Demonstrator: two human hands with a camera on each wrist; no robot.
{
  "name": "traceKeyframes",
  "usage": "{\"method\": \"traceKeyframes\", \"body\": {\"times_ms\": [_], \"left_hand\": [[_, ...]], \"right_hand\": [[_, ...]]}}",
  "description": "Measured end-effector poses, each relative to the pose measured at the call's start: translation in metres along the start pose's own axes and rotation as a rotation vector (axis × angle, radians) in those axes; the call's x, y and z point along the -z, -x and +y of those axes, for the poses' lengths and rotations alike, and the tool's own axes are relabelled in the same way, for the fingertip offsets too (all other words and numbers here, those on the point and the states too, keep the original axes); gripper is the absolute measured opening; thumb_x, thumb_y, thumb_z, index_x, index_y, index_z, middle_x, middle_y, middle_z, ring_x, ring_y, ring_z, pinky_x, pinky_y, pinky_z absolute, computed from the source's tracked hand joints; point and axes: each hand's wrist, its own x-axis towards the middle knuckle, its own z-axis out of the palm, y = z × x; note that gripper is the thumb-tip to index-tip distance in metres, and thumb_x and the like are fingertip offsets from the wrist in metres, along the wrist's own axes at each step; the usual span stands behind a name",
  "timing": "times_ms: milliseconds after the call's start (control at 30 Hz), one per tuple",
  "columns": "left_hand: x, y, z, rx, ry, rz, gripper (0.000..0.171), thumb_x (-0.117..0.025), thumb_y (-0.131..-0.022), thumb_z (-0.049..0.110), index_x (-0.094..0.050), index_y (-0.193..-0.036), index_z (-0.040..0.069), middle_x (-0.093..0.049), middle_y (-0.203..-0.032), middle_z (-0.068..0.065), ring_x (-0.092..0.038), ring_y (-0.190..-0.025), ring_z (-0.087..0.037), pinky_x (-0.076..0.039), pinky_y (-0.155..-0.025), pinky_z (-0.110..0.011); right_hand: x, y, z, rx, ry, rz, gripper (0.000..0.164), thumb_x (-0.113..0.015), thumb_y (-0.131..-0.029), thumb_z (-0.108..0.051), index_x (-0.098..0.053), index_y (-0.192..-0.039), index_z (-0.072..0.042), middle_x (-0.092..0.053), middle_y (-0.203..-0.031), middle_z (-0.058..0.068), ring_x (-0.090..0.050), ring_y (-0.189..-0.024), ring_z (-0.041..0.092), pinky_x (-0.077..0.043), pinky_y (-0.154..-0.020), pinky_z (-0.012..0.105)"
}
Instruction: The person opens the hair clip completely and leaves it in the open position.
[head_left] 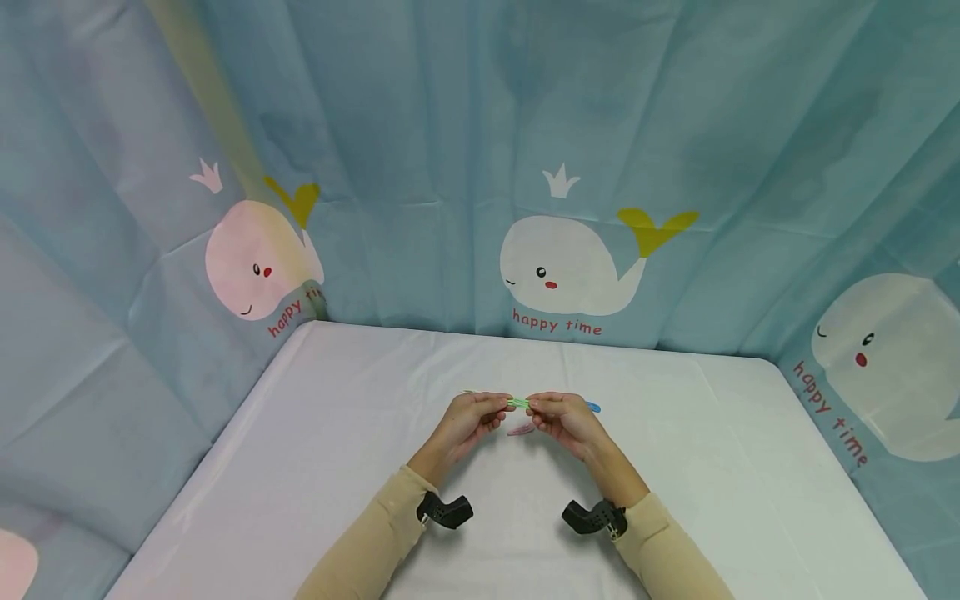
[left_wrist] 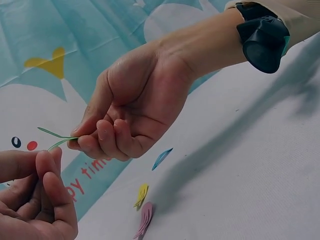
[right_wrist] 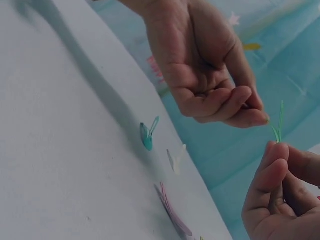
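A green snap hair clip (head_left: 519, 403) hangs between both hands above the table, its two parts spread apart. My right hand (head_left: 566, 423) pinches one end between thumb and forefinger; the right wrist view shows this grip on the green clip (right_wrist: 278, 131) closely. At the clip's other end, the thumb and forefinger of my left hand (head_left: 468, 423) pinch a tip, the remaining fingers curled in. Below the hands lies a pink hair clip (left_wrist: 144, 220). Near it are a yellow hair clip (left_wrist: 141, 195) and a blue hair clip (left_wrist: 161, 159).
A white cloth covers the table (head_left: 315, 467). Just beyond my left hand, a thin pale-yellow thing (head_left: 468, 391) shows, mostly hidden. Blue curtains with whale prints (head_left: 570, 267) hang behind the table and at its sides. Each wrist wears a black camera (head_left: 595, 517).
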Motion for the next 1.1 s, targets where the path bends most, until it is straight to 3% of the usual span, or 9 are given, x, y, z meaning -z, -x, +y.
{"method": "traceKeyframes", "body": {"times_ms": [167, 400, 800, 1100], "left_hand": [[0.0015, -0.0005, 0.0007, -0.002, -0.004, 0.001, 0.033, -0.059, -0.095, 0.006, -0.060, -0.121, -0.012, -0.070, -0.083, 0.003, -0.058, -0.070, -0.002, -0.049, -0.063, -0.015], [0.0044, -0.0042, 0.0006, -0.004, -0.024, 0.005, 0.033, -0.062, -0.094, 0.008, -0.061, -0.121, -0.011, -0.070, -0.083, 0.002, -0.058, -0.069, -0.003, -0.048, -0.063, -0.016], [0.0014, -0.0035, 0.0023, -0.035, -0.137, 0.054, 0.026, -0.063, -0.093, 0.008, -0.067, -0.113, -0.008, -0.072, -0.082, 0.001, -0.060, -0.068, -0.004, -0.051, -0.065, -0.018], [0.0018, -0.0051, 0.0034, -0.076, -0.237, 0.067, 0.023, -0.065, -0.092, 0.009, -0.070, -0.109, -0.004, -0.072, -0.084, 0.001, -0.062, -0.071, -0.006, -0.055, -0.077, -0.029]], "right_hand": [[-0.0022, -0.0017, -0.0016, 0.012, 0.067, 0.023, 0.012, -0.057, -0.095, -0.004, -0.070, -0.092, -0.004, -0.068, -0.075, -0.001, -0.058, -0.062, 0.006, -0.050, -0.059, 0.017], [-0.0029, -0.0064, -0.0026, 0.017, 0.117, 0.043, 0.019, -0.057, -0.095, -0.004, -0.063, -0.106, 0.010, -0.067, -0.075, -0.001, -0.057, -0.063, 0.007, -0.050, -0.060, 0.017], [-0.0031, -0.0077, -0.0012, 0.021, 0.124, 0.071, 0.022, -0.060, -0.094, -0.004, -0.061, -0.108, 0.012, -0.067, -0.074, 0.000, -0.057, -0.062, 0.008, -0.049, -0.058, 0.018], [-0.0022, -0.0091, 0.0001, 0.022, 0.174, 0.106, 0.025, -0.062, -0.093, -0.005, -0.062, -0.110, 0.013, -0.067, -0.076, 0.000, -0.058, -0.063, 0.008, -0.050, -0.061, 0.019]]}}
